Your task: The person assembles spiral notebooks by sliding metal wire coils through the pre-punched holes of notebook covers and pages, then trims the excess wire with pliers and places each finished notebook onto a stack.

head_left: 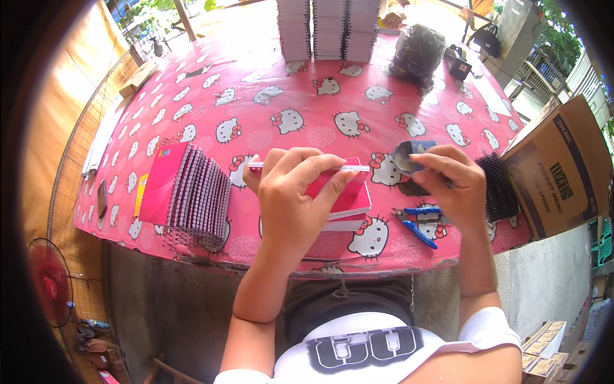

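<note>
My left hand [291,192] is closed on a thin pink notebook [350,168], held nearly edge-on so its pale page edge shows. Beneath it, a short stack of pink notebooks [347,203] lies on the table. My right hand [457,182], raised to the right, pinches a small shiny dark-blue piece [409,155] whose kind I cannot make out. Below this hand lie cutting pliers [421,232] with blue handles. Left of my left hand, several spiral-bound notebooks with pink covers [198,192] stand in a leaning pile.
A pink cat-patterned cloth [320,137] covers the table. Black spiral coils [499,185] lie beside an open cardboard box [556,169] at the right. Tall stacks of bound notebooks [329,32] and a plastic-wrapped dark bundle [419,54] stand at the back. A red fan [51,281] is lower left.
</note>
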The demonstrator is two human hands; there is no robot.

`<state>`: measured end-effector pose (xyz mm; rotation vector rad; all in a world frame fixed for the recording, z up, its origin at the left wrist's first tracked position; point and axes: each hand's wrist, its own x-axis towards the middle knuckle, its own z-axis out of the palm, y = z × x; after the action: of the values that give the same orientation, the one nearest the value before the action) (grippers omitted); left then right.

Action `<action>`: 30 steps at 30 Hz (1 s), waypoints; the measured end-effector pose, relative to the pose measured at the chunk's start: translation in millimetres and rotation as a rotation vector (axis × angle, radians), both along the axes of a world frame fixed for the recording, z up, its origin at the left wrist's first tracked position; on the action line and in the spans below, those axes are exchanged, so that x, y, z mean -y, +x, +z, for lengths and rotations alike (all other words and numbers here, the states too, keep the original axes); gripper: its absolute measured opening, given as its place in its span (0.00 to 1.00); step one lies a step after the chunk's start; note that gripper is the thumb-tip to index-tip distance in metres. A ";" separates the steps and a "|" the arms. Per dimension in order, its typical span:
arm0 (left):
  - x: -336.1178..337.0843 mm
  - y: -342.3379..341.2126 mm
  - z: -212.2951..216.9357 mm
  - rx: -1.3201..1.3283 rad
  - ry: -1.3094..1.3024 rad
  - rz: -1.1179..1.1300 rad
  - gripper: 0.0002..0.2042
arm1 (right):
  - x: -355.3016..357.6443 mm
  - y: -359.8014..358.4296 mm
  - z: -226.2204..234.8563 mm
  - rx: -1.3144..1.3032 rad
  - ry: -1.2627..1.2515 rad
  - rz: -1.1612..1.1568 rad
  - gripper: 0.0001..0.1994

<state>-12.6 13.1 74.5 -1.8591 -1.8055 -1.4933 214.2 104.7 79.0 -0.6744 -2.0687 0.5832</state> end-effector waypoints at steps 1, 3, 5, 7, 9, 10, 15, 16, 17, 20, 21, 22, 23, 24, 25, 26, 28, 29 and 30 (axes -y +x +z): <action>0.1 1.4 0.8 0.003 0.006 0.006 0.09 | 1.2 -10.7 -0.7 -0.020 0.023 0.008 0.12; -0.2 2.8 2.4 0.005 0.006 -0.003 0.09 | -6.5 -27.6 -3.0 -0.064 0.076 0.027 0.12; -0.5 2.4 2.6 0.012 0.005 -0.009 0.09 | -5.6 -35.4 -0.3 -0.105 0.048 0.055 0.11; 0.1 2.2 1.3 0.026 0.003 -0.017 0.09 | -5.8 -37.0 4.8 -0.080 -0.006 0.099 0.11; 0.6 2.5 1.9 0.012 0.004 -0.006 0.09 | -3.2 -36.8 13.6 0.004 -0.093 0.152 0.11; 0.6 2.8 2.1 0.005 0.005 -0.001 0.09 | -5.4 -35.2 15.5 0.038 -0.170 0.204 0.11; 0.8 4.2 -3.7 0.071 -0.006 0.013 0.07 | -14.7 -34.3 27.9 0.189 -0.705 0.303 0.08; 0.8 4.3 -4.1 0.063 -0.006 0.022 0.07 | -12.6 -36.4 28.6 0.192 -0.521 0.293 0.08; 0.9 4.4 -4.0 0.059 -0.006 0.017 0.08 | -7.1 -39.2 28.3 0.194 -0.339 0.279 0.08; 1.9 4.0 -3.7 0.055 -0.006 0.007 0.09 | 2.0 -42.6 24.4 0.199 0.087 0.185 0.07; 2.6 3.7 -3.6 0.058 -0.006 0.008 0.10 | 2.9 -43.1 22.5 0.199 0.210 0.144 0.07; 3.1 3.4 -3.4 0.061 -0.006 0.008 0.11 | 2.9 -43.5 21.4 0.211 0.118 0.202 0.07; 3.2 3.5 -2.8 0.051 -0.005 0.008 0.11 | 4.3 -45.5 21.2 0.187 0.128 0.171 0.07; 3.2 3.8 -1.9 0.041 -0.004 0.008 0.11 | 6.6 -49.5 21.0 0.164 0.138 0.139 0.07; 3.1 4.1 -1.4 0.031 -0.003 0.007 0.11 | 8.4 -52.4 21.1 0.141 0.148 0.108 0.08; 3.0 3.5 -1.5 0.035 -0.003 0.008 0.11 | 8.9 -54.1 22.0 0.153 0.145 0.122 0.07; 2.8 2.5 -2.9 0.044 -0.004 0.008 0.11 | 9.6 -56.6 23.7 0.178 0.137 0.149 0.07; 2.6 2.8 -3.1 0.041 -0.004 0.011 0.11 | 10.1 -58.7 23.6 0.163 0.160 0.139 0.07; 2.4 3.4 -3.1 0.039 -0.003 0.015 0.11 | 10.6 -61.1 22.8 0.147 0.182 0.130 0.07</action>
<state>-9.2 10.8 71.4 -1.8268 -1.8352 -1.5329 153.2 94.1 101.8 -0.4922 -2.2834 0.4205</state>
